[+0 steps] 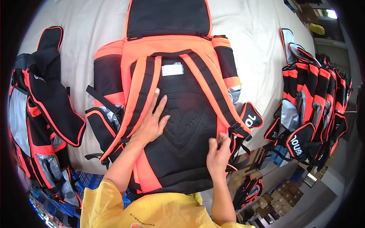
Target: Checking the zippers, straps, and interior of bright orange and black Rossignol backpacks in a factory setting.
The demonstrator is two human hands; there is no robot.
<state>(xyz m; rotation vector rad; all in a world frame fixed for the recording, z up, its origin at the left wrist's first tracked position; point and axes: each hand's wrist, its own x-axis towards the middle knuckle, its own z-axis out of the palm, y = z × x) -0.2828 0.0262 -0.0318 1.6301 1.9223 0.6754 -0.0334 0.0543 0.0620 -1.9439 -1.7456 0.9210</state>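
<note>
Nearest the person, the right hand (218, 152) pinches, fingers closed, the lower end of the right orange-and-black shoulder strap (215, 91) by its buckle. The left hand (152, 123) lies flat and open, fingers spread, pressing on the black mesh back panel (186, 125), holding nothing. Both rest on the large orange and black fabric backpack (167, 106), lying straps-up in the middle of the grey cloth-covered desk (251, 34). Matching backpacks sit stacked at the left edge (42, 114) and in a row at the right (311, 102).
</note>
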